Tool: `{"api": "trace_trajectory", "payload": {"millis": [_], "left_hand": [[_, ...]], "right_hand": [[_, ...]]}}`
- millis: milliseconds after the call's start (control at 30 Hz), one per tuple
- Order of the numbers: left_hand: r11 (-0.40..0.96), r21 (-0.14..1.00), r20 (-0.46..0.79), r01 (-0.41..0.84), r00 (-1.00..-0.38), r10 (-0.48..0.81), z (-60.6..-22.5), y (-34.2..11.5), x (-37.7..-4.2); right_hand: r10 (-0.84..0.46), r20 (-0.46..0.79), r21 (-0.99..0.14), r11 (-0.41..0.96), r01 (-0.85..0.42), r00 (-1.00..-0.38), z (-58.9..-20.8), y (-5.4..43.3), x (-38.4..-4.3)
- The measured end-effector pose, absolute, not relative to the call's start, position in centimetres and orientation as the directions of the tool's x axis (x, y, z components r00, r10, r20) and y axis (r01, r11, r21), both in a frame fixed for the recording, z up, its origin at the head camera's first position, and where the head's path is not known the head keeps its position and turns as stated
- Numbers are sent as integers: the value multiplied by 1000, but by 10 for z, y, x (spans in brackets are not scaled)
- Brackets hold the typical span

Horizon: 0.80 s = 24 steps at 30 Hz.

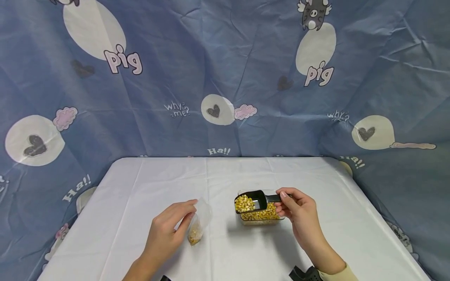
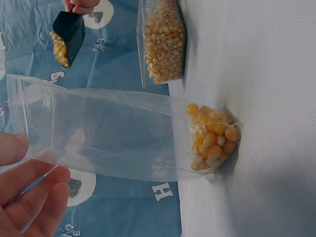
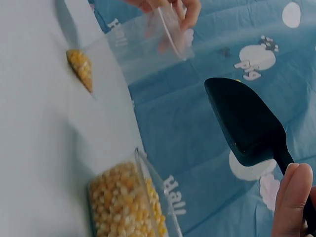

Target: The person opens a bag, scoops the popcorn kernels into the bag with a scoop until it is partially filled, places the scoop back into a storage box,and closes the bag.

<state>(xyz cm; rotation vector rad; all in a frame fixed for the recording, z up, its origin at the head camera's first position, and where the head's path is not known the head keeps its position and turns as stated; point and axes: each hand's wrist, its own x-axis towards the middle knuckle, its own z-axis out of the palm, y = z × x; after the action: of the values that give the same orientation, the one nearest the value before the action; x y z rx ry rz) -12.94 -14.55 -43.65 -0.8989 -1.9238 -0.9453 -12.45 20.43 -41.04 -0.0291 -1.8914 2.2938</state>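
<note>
My left hand [image 1: 170, 224] pinches the top edge of a clear plastic zip bag [image 2: 113, 133] between thumb and fingers. Yellow corn kernels [image 2: 212, 138] fill the bag's bottom corner, which is down at the white table. In my right hand [image 1: 299, 210] is the handle of a black scoop [image 1: 261, 200], gripped by thumb and fingers. A heap of kernels [image 1: 244, 203] lies in the scoop's front part. The scoop is raised over a clear rectangular container [image 2: 163, 44] of corn, partly covering it in the head view. In the right wrist view the scoop's underside hides its load.
A white cloth covers the table [image 1: 140, 187]. Behind it and at the sides hangs a blue curtain [image 1: 225, 78] with pig and heart prints. The corn container stands right of the bag, with a stretch of cloth between them.
</note>
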Motion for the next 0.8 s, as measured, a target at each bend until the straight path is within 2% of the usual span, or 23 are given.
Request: {"api": "trace_trajectory", "payload": {"millis": [800], "left_hand": [[516, 258, 858, 817, -439, 267, -436, -142, -127]], "right_hand": [[25, 99, -958, -267, -102, -995, -403, 152, -125]]}}
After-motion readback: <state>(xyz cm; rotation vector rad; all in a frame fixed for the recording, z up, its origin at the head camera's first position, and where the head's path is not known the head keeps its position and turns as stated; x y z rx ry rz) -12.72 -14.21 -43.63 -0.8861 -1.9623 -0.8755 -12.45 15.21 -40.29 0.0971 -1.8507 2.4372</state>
